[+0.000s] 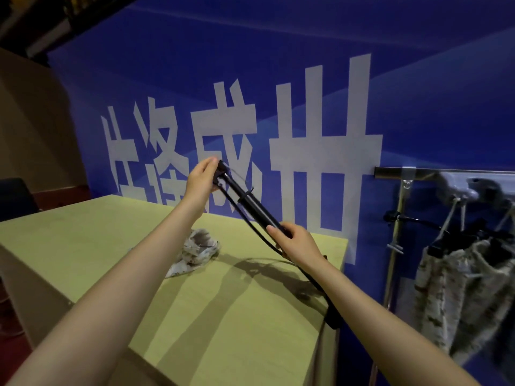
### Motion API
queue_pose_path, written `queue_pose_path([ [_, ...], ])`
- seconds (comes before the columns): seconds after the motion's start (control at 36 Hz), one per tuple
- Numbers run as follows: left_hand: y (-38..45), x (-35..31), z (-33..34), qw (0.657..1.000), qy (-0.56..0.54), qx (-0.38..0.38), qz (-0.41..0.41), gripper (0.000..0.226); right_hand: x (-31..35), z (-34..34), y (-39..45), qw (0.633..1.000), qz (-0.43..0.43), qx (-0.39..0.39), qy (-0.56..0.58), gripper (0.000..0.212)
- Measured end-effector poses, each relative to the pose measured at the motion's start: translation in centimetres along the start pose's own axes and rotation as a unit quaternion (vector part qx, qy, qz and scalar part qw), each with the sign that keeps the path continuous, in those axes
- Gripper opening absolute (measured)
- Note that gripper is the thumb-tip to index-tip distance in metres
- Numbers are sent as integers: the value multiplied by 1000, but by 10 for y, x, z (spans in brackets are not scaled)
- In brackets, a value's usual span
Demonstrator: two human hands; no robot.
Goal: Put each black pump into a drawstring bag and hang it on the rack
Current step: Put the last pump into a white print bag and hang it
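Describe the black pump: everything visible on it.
The black pump is a slim tube with a glossy, metal-looking barrel, a blocky head at its upper end and a thin black hose running alongside. It is held in the air above the table, slanting down to the right. The left hand holds the head end; the right hand grips the lower barrel. Its lowest end is hidden behind the right forearm.

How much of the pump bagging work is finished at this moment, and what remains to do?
Looks done: patterned bags already hang on the rack at the right. In hand: the left hand holds the top end of a black pump and the right hand grips its lower part, above the table. Left: this pump must go into the crumpled drawstring bag on the table, then onto the rack.
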State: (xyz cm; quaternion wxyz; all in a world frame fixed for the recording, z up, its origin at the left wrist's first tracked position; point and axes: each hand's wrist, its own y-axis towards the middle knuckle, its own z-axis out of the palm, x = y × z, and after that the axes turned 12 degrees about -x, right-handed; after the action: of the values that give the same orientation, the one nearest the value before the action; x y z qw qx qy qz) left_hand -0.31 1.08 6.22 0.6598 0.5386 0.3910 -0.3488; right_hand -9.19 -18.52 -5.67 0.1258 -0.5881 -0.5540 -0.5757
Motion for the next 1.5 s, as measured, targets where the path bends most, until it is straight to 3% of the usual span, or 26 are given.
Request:
queue_pose_path([
  [0.17,-8,11,-3,1000,-19,-20,-3,29,2,1,-6,1000,10,19,-2,37],
  [0.58,-36,19,15,992,-114,48,17,29,24,-4,-4,996,-1,30,82,27],
  [0.75,-47,19,11,983,-169,64,7,25,29,-8,-5,994,18,44,100,38],
  [0.86,-57,23,14,969,-231,76,-41,31,33,-11,-3,994,30,55,94,44],
  [1.06,-86,45,34,988,-61,141,-32,32,62,-7,3,982,41,87,163,50],
  [1.19,-80,36,36,989,-81,96,-77,33,67,-13,7,978,63,110,165,45],
  [1.33,-80,31,37,988,-60,131,-58,27,59,-20,6,980,43,124,147,39],
  [1.5,-74,21,39,991,-108,78,3,17,54,-25,12,978,48,123,161,36],
])
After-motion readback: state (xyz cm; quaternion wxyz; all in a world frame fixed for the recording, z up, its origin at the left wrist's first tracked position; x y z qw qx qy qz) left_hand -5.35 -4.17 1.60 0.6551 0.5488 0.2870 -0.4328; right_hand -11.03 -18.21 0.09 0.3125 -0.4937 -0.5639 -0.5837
